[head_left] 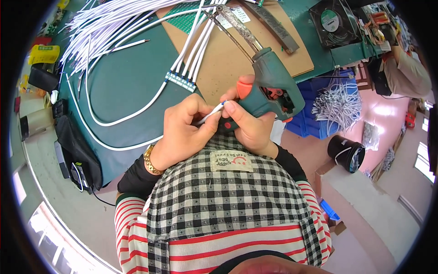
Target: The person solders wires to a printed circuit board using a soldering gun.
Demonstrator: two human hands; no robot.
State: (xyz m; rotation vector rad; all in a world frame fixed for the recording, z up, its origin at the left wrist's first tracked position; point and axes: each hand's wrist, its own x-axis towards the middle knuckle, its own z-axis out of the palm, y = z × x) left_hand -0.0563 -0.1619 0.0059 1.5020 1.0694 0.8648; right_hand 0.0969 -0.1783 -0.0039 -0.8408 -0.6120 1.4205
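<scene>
Beside green benchtop [123, 77], left hand [185, 134] pinches white cable [211, 113]; right hand [253, 130] holds soldering gun [268, 71] and, apparently, the cable's obscured tip [223, 104].

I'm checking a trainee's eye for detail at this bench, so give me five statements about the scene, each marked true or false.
1. The right hand grips a green soldering gun. True.
2. The left hand is empty. False: it pinches a white cable.
3. Several white leads meet at a narrow circuit board. True.
4. The gold wristband is on the right wrist. False: it is on the left.
5. The bucket is yellow. False: it is black.
</scene>
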